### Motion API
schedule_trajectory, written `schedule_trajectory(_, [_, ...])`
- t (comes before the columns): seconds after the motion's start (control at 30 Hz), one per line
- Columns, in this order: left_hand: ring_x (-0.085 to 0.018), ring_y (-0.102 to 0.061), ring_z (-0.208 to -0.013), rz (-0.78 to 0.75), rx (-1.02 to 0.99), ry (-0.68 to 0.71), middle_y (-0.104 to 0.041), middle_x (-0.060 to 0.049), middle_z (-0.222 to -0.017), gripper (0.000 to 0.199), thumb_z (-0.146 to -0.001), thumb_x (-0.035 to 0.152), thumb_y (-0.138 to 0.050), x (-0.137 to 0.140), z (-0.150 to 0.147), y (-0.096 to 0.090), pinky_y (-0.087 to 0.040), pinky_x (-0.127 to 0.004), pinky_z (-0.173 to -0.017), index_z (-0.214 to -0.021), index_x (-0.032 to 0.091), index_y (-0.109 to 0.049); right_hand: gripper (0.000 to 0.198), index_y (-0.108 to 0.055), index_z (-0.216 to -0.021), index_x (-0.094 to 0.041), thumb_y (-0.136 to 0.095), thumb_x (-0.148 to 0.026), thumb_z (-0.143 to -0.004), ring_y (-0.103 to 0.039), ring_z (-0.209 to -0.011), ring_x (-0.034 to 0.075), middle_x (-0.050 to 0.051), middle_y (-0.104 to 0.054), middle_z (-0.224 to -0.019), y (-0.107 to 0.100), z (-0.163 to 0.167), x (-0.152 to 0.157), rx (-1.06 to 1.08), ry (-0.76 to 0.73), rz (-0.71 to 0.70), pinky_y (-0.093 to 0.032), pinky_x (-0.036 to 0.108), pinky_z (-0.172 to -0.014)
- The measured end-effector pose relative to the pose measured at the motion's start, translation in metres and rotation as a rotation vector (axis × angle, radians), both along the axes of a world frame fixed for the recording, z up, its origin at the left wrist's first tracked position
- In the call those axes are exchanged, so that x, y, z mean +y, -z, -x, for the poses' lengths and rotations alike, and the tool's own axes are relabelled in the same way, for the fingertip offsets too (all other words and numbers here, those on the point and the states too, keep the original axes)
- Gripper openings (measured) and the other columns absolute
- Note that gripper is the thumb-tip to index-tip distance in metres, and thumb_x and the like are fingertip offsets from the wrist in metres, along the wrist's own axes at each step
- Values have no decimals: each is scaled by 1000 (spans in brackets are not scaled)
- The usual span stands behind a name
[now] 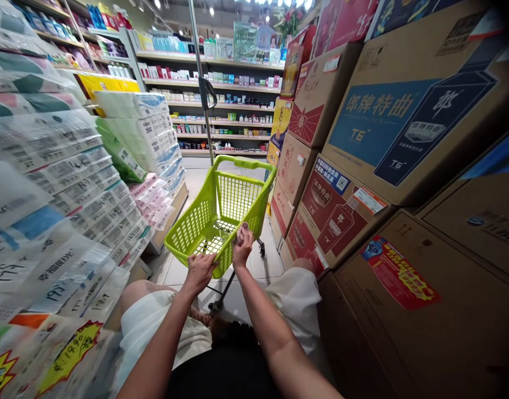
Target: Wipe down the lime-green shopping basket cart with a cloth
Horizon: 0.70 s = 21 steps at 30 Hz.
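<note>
A lime-green shopping cart [190, 221] stands on the floor in front of my knees. Its plastic basket has lattice walls and holds no goods that I can see. My left hand [201, 271] is closed over the basket's near rim, close to its front corner. On the right-hand rim, a little farther along, my right hand [242, 247] is closed with its fingers curled round the edge. A dark wheel [216, 305] of the cart shows below the basket, between my legs.
Stacks of wrapped tissue packs [83, 183] rise along the left. Cardboard cartons [362, 105] are piled high on the right, close to the cart. Ahead, a tall metal pole [198, 61] stands before shelves [233, 103] of boxed goods. Pale floor tiles [198, 166] run between.
</note>
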<state>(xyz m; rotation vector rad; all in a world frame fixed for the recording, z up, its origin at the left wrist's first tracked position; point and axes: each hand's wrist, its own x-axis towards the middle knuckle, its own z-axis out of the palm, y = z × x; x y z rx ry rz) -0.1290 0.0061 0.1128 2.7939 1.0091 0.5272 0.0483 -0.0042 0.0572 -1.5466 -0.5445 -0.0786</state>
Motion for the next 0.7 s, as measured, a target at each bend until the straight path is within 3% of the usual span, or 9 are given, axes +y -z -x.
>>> schedule_trajectory(0.1, [-26, -65, -101, -14, -24, -19, -78, -6, -110, 29, -100, 31, -46, -8, -9, 1, -30, -45, -95, -117, 27, -69, 29, -68, -96, -16, -50, -13, -73, -65, -99, 24, 12, -69, -101, 15, 7, -8, 113, 26, 58, -51, 33, -90])
schedule_trajectory(0.17, [-26, -64, -100, -21, -36, -25, -78, -6, -109, 30, -101, 31, -45, -14, -17, 2, -30, -45, -94, -117, 27, -70, 29, -67, -97, -16, -49, -13, -75, -66, -91, 22, 10, -69, -97, 11, 4, -6, 155, 42, 64, -52, 30, -85])
schedule_trajectory(0.3, [-27, -64, -103, 7, -40, -7, -77, -9, -111, 32, -102, 34, -43, -21, -27, -2, -31, -45, -93, -117, 25, -70, 38, -66, -115, -19, -48, -16, -81, -63, -112, 22, 11, -69, -118, -18, -11, 0, -3, -7, -51, -48, 34, -102])
schedule_trajectory(0.4, [-24, -63, -111, 59, -49, 103, -75, -6, -118, 33, -101, 39, -45, -8, -18, -10, -32, -43, -97, -119, 27, -69, 34, -68, -108, -19, -49, -17, -80, -60, -120, 24, 12, -69, -120, -20, -12, -8, -61, -35, -64, -44, 39, -109])
schedule_trajectory(0.47, [-25, -62, -115, 35, -73, 73, -75, -5, -120, 33, -100, 43, -45, 9, -3, -15, -30, -44, -102, -117, 29, -71, 28, -69, -95, -18, -51, -15, -75, -64, -109, 25, 12, -71, -109, -8, -8, -18, 39, -40, -2, -48, 39, -102])
schedule_trajectory(0.6, [-27, -60, -110, -31, -75, -125, -77, -6, -102, 41, -101, 45, -39, 39, 26, -14, -28, -48, -105, -94, 29, -76, 18, -67, -80, -17, -52, -14, -69, -63, -66, 19, 4, -67, -72, 6, -2, -22, 193, -74, 59, -53, 29, -68])
schedule_trajectory(0.7, [-25, -58, -98, 3, -30, -127, -76, -4, -89, 51, -101, 47, -34, 46, 32, -11, -29, -47, -104, -74, 28, -73, 28, -69, -96, -18, -52, -15, -73, -66, -73, 17, 3, -72, -83, -10, -5, -11, 191, -87, 32, -54, 26, -72])
